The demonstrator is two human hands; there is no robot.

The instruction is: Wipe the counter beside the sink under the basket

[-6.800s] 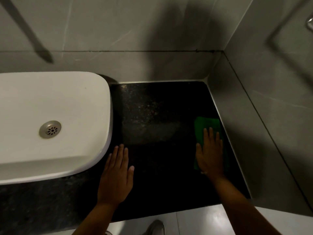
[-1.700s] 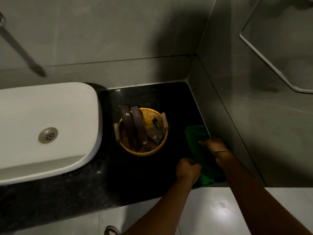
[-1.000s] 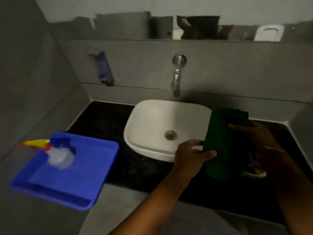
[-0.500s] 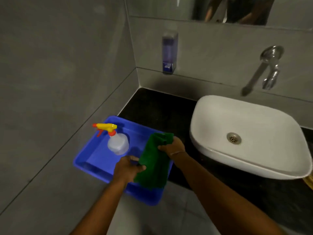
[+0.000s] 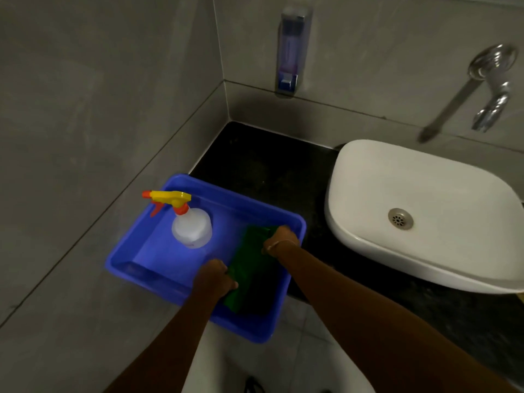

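A green cloth (image 5: 249,268) lies stretched along the right side of a blue plastic tray (image 5: 141,245) on the left end of the black counter (image 5: 269,171). My left hand (image 5: 214,279) grips the cloth's near end and my right hand (image 5: 280,236) grips its far end, both inside the tray. The white sink (image 5: 419,211) sits to the right on the counter. The basket is out of view, apart from a sliver at the right edge (image 5: 521,296).
A clear spray bottle (image 5: 191,226) with a yellow and orange trigger stands in the tray's left half. A soap dispenser (image 5: 290,52) hangs on the back wall and a chrome tap (image 5: 493,89) above the sink. A grey tiled wall closes the left side.
The counter was wiped bare, then the basket stood on it again. I carried the cloth from the right side past the sink to the left, and it has now come down into the blue tray.
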